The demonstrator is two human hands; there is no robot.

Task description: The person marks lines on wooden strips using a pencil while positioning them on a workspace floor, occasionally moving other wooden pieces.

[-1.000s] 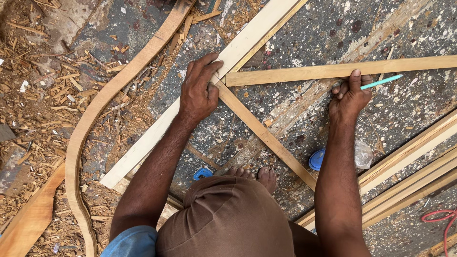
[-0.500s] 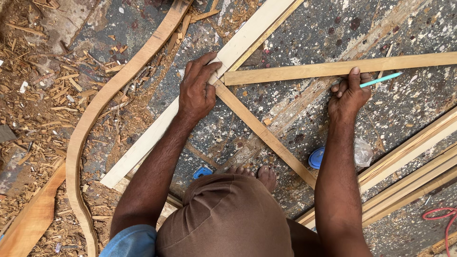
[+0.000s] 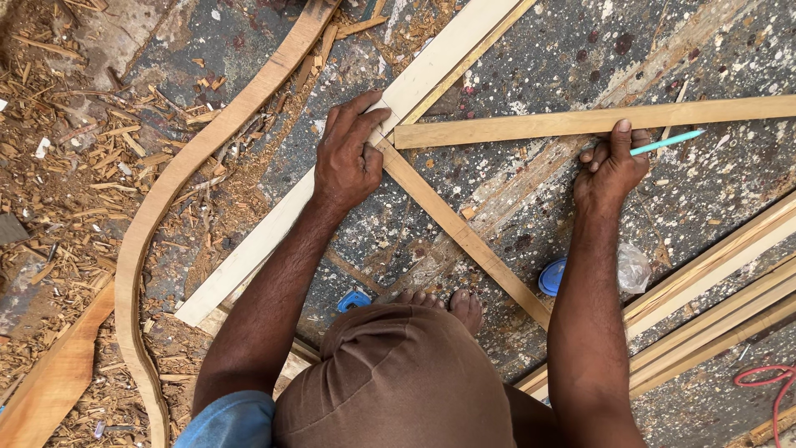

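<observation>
Item: three wooden strips laid on a paint-spattered floor (image 3: pixel 531 50), recorded as found.

Landmark: the joint (image 3: pixel 383 141) where the strips met.

- Left hand (image 3: pixel 347 158): we pressed it flat over the joint, fingers (image 3: pixel 358 112) spread and lying on the wood, gripping nothing.
- Level strip (image 3: pixel 580 123): ran from the joint toward our right hand.
- Slanted strip (image 3: pixel 464 236): ran from the joint down toward our bare toes (image 3: pixel 448 300).
- Pale plank (image 3: pixel 332 182): passed under the joint, running up and away.
- Right hand (image 3: pixel 612 166): well along the level strip from the joint, one finger on the strip's lower edge, the rest curled narrowly round a turquoise pencil (image 3: pixel 666 143) whose tip pointed away from the joint.
- Curved rail (image 3: pixel 178 178) and wood shavings (image 3: pixel 75 158): well off on the far side of the plank from the joint.
- Blue lid (image 3: pixel 551 278): beside the slanted strip's lower end.

Handling note, our judgement: the step went best with steady weight on the joint so no strip could pivot, the pencil brought close against the strip's edge, and any mark drawn in one light pass.
</observation>
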